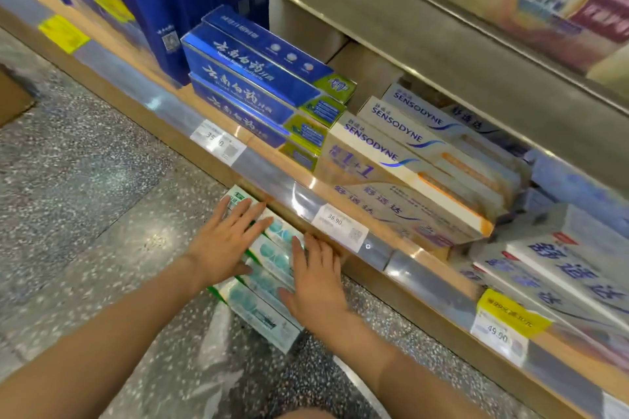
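A stack of white and green toothpaste boxes [269, 258] lies low down, just under the front edge of a wooden shelf [272, 180]. My left hand [226, 241] lies flat on the left side of the stack with its fingers spread and straight. My right hand [318, 279] presses flat against the stack's right side, fingers straight and pointing at the shelf edge. The far ends of the boxes are hidden under the shelf lip.
On the shelf above stand blue toothpaste boxes [262, 85] and white Sensodyne boxes [408, 163]. Price tags [338, 226] sit along the shelf rail. A clear plastic bag [218, 343] lies on the speckled floor [85, 180]. A brown cardboard box [13, 99] is at far left.
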A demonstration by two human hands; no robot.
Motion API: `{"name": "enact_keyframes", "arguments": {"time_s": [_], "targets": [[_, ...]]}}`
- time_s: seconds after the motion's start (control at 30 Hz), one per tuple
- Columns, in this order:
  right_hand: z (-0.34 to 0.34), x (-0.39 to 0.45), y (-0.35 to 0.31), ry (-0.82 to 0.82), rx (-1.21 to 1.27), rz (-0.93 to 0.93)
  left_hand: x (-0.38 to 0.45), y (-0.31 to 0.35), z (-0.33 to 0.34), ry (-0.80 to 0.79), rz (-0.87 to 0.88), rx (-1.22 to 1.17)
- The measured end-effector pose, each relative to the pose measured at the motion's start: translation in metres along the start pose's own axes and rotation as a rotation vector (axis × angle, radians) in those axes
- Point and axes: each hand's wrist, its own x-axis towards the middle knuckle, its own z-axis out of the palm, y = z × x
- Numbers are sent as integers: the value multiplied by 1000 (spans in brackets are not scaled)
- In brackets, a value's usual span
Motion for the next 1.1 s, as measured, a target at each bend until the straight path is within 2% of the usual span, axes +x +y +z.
{"name": "enact_keyframes", "arguments": {"time_s": [0.1,0.13,0.2,0.3,0.37,0.43,0.53,0.7,0.93,1.1], "targets": [[-16,12,-19,-98,17,155,8,3,-9,9,-5,47],[-20,15,-24,-119,-15,152,11,5,-12,-12,3,77],[-15,17,-25,-127,-10,111,14,8,-17,-12,29,140],[-26,17,-23,-20,-106,70,6,4,-26,-52,37,180],[-49,16,-25,-85,-79,-2,-9,-6,-42,-4,29,119],[-87,15,-31,-25,-113,-73,-36,-23,-76,51,11,52],[-174,5,-55,5,-65,-244,-98,-55,-145,179,-40,-121],[-386,-7,-114,108,-89,-572,-232,-96,-322,265,-407,-349],[-681,-63,-210,164,-119,-915,-416,-120,-583,330,-774,-302],[-814,-132,-266,174,-84,-1215,-536,-74,-712,331,-1018,-241]]}}
